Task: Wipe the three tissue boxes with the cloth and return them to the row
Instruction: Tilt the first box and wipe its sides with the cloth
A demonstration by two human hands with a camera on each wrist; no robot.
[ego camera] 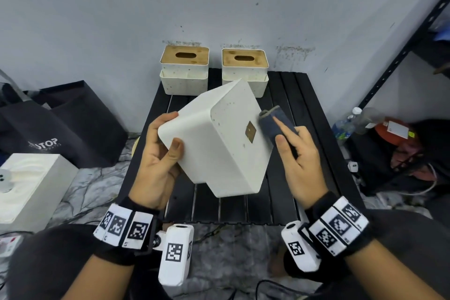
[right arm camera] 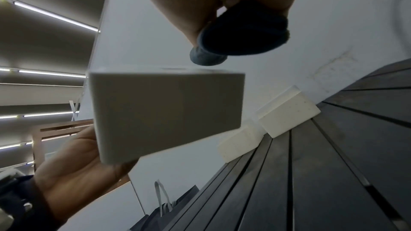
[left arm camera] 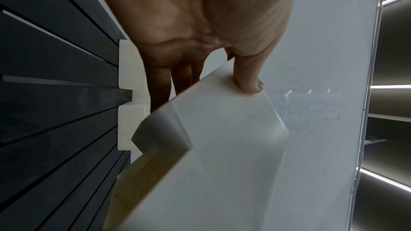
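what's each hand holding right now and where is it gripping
Left hand grips the lifted tissue box by its left end, thumb on the side. Right hand holds the folded cloth against the box's underside.

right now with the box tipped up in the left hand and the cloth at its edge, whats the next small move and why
Probably sweep the cloth across the upturned bottom of the held tissue box, toward the small brown label. The right hand has the folded cloth only at that face's right edge, while the left hand grips the box tilted above the black table. Specks still show on that face.
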